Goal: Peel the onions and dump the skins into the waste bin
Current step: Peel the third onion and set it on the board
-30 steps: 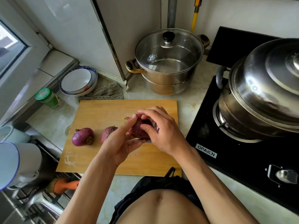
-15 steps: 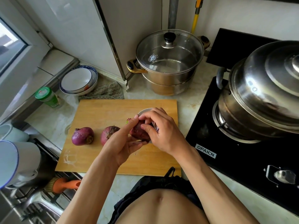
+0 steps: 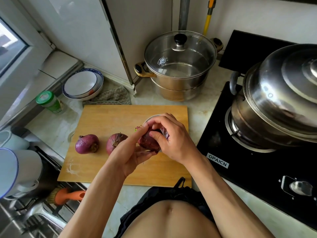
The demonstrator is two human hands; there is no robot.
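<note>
Over a wooden cutting board (image 3: 109, 121), both hands (image 3: 151, 143) grip one red onion (image 3: 147, 143) between them

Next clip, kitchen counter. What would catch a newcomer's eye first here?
Both hands meet over the wooden cutting board: the left hand cradles a red onion while the right hand pinches at its skin. Two more red onions lie on the board to the left. A big domed steel pot fills the stove on the right, and a glass-lidded steamer pot stands behind the board.
</note>
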